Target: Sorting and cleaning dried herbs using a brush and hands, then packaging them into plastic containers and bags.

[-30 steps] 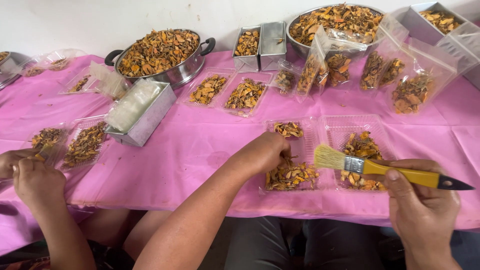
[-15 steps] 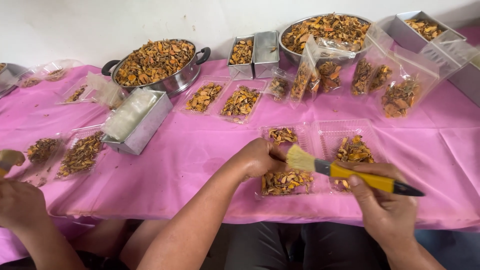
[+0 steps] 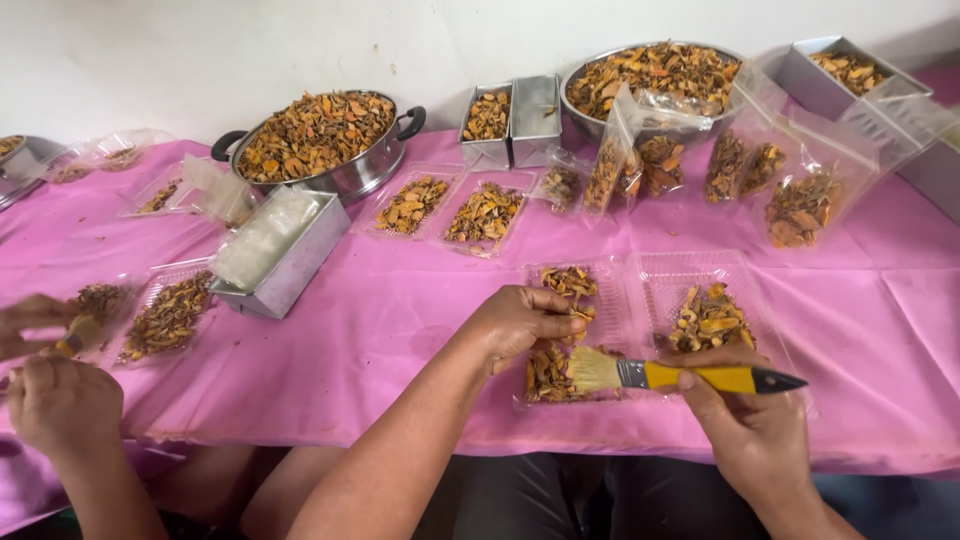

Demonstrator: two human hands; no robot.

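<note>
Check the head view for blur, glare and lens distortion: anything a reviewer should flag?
Head view: lighting soft and even, shadows faint; the right hand holding the yellow-handled paintbrush is sharp; a co-worker's hands at the left edge look slightly blurred; mild glare on the clear plastic bags; the pink tablecloth bows toward the corners, wide-angle distortion.

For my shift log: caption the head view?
Right hand sweeps yellow-handled paintbrush over dried orange pieces in clear plastic tray, left hand steadying it.

A pink tablecloth [image 3: 400, 320], a yellow-handled, black-tipped brush [image 3: 690, 376] with pale bristles, orange-brown dried pieces [image 3: 560, 370] and clear trays [image 3: 665, 275] are recorded.
</note>
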